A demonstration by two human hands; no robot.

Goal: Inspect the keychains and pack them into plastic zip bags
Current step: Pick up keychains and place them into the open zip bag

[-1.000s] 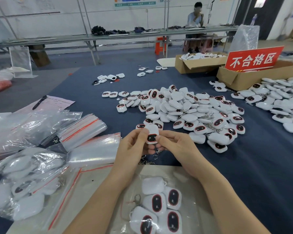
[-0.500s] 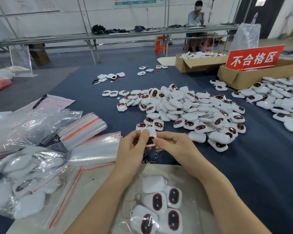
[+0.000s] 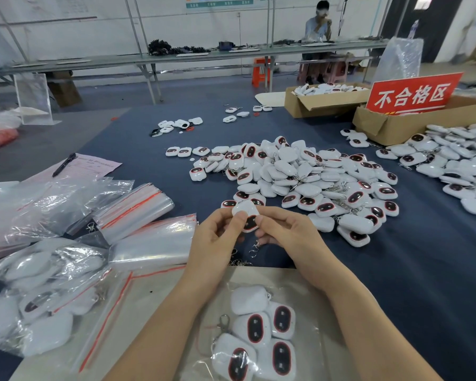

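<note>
the left hand (image 3: 217, 239) and the right hand (image 3: 287, 235) meet above the near edge of the dark blue cloth-covered table (image 3: 423, 259), and together they hold one small white plastic keychain with a dark oval, red-rimmed face (image 3: 248, 219). both hands have their fingers curled: the left thumb and forefinger pinch the keychain's left side, the right thumb and forefinger pinch its right side, and its metal clasp chain (image 3: 254, 248) dangles beneath, off the cloth. just beyond the hands lies a big loose heap of the same white keychains (image 3: 308, 177), some face up, some face down; a second heap (image 3: 456, 166) spreads at the right edge. close to the person, between the forearms, a clear plastic zip bag (image 3: 316, 312) lies flat on a pale beige sheet (image 3: 160, 298) with five keychains inside. to the left are stacked empty clear zip bags with red seal strips (image 3: 138, 207), and nearer, filled bags of keychains (image 3: 39, 292). a brown cardboard box (image 3: 390, 127) carrying a red sign with white characters (image 3: 412, 94) stands at the far right, and a black pen (image 3: 63, 165) rests on a pink paper form (image 3: 94, 167) at the left.
</note>
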